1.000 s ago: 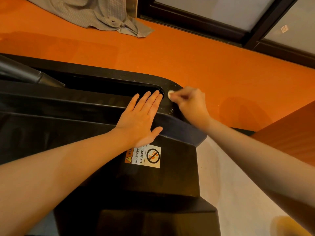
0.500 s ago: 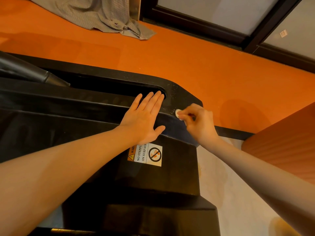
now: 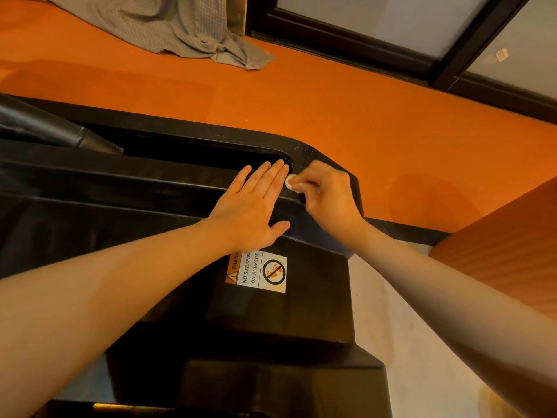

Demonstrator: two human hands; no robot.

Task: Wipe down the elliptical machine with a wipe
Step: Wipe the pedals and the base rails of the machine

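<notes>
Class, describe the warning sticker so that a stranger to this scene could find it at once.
Start at the black elliptical machine on the orange floor. On its flat housing, just below the left hand, lies the warning sticker. It is the only printed label: white, reading NO STEPPING ON SURFACE, with a crossed-out footprint symbol.

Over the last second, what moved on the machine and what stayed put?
The right hand, pinching the small white wipe, slid along the black machine cover toward the person, then back up beside the left fingertips. The left hand stayed flat on the cover above the warning sticker.
</notes>
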